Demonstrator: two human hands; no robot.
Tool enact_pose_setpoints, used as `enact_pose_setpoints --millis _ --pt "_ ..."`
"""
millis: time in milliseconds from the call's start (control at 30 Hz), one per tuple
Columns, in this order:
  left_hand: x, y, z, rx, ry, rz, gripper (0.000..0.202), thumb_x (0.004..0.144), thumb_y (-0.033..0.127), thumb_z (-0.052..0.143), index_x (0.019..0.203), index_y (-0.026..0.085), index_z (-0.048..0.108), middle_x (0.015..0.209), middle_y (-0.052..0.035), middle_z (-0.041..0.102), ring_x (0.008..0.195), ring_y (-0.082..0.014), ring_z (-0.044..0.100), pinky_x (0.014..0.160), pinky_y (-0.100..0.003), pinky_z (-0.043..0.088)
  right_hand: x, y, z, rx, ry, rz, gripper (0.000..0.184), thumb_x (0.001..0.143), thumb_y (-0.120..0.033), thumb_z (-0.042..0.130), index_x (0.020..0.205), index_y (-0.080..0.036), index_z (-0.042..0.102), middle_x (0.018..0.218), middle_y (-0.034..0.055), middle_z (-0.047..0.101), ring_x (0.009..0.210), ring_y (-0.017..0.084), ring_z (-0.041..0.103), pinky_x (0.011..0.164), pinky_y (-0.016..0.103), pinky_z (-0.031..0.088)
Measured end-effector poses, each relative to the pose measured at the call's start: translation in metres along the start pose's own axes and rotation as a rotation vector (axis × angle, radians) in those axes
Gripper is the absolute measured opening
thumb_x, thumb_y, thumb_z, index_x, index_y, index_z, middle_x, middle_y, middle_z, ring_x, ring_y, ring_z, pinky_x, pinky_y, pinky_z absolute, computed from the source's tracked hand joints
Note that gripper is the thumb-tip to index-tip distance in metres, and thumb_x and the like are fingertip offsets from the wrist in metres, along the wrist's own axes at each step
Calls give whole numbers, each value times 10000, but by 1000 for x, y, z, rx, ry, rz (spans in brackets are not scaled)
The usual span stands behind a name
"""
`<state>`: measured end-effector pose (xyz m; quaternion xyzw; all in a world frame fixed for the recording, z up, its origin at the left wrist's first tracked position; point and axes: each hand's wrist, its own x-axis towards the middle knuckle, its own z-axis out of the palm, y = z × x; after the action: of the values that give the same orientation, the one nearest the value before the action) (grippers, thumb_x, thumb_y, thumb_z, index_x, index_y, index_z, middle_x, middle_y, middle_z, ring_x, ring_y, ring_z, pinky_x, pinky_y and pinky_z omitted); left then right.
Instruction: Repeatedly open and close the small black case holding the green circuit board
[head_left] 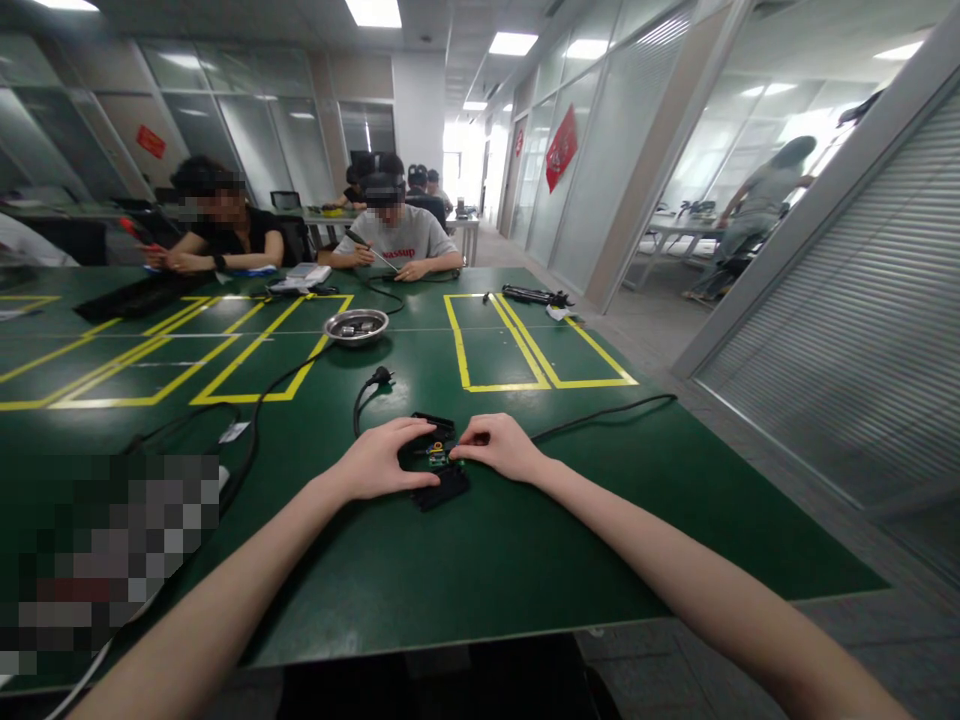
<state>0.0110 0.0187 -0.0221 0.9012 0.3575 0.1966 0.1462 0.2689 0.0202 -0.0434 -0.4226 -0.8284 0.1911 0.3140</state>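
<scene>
Near the table's front, a small circuit board (437, 458) with a yellow ring-shaped part lies between two black plastic casing halves. My left hand (379, 460) curves round them from the left, its fingers at the far casing half (435, 425) and its thumb on the near casing half (444, 490). From the right, my right hand (499, 448) pinches at the board's right end with thumb and forefinger. Its fingertips partly cover what they grip. A black power cable (600, 413) runs off to the right from behind that hand. Beyond my left hand lies a black plug (381, 377) on its cord.
A metal bowl (356, 327) with small parts stands farther back on the green table (585, 550). Yellow tape (510, 388) marks rectangles. A black bundle (536, 295) lies at the far right. Two people (405, 235) work across the table. A blurred-out patch (112, 550) covers the left front.
</scene>
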Motion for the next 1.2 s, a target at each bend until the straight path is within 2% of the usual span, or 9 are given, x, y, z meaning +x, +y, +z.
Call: enact_pose_setpoints --millis 133,233,300,433,600,733,867,1033,1200 --pt "0 0 0 18 19 10 618 819 595 765 1315 238 680 1337 -99 711 1263 -305 653 1081 -428 524 1 -8 6 -42 7 -12 242 866 -410 802 763 -194 766 761 26 710 710 162 644 666 273 454" --pt "1 2 -6 9 63 77 565 824 588 762 1257 229 703 1278 -102 733 1211 -295 674 1050 -419 541 -2 -2 -9 -14 -55 -161 180 872 -373 790 923 -201 779 899 54 720 858 197 668 781 308 514" --pt "1 4 -12 18 107 114 490 860 558 732 1212 218 715 1214 -107 745 1147 -283 692 1001 -409 558 -4 6 -23 -6 -103 -246 255 831 -341 817 1042 -207 765 1004 69 710 932 213 666 841 332 532" --pt "1 5 -20 52 108 119 404 885 507 708 1159 211 723 1123 -96 747 1049 -270 700 919 -399 570 -6 18 -35 -33 -127 -235 111 847 -282 783 908 -194 752 931 56 684 868 201 659 793 318 521" --pt "0 2 -15 -6 53 106 486 805 515 793 1171 203 722 1145 -98 735 1076 -278 674 960 -409 549 -4 16 -24 -74 -108 -205 85 897 -225 722 824 -183 707 812 24 634 733 158 599 666 265 447" --pt "1 2 -11 -65 31 96 465 773 421 824 1172 208 718 1153 -86 737 1059 -265 678 957 -393 543 -5 13 -19 -79 -81 -189 107 889 -204 730 796 -180 680 776 5 603 674 134 546 628 246 406" --pt "2 -1 -9 -95 71 47 352 799 353 797 1111 205 728 1096 -76 748 1011 -251 691 915 -373 543 -6 12 -19 -77 -78 -198 116 899 -206 723 795 -182 678 783 10 608 691 141 553 638 251 407" --pt "3 -3 -8 -109 107 1 327 820 424 802 1040 194 730 1020 -74 748 965 -254 691 872 -374 537 -6 11 -17 -91 -83 -217 114 907 -211 719 803 -181 682 800 20 628 731 154 585 659 257 420" --pt "2 -3 -12 -94 159 22 241 850 399 744 994 208 712 1098 -79 700 1048 -261 655 937 -391 524 -5 10 -14 -133 -28 -190 116 888 -194 739 788 -181 681 788 13 637 713 146 582 651 254 410"
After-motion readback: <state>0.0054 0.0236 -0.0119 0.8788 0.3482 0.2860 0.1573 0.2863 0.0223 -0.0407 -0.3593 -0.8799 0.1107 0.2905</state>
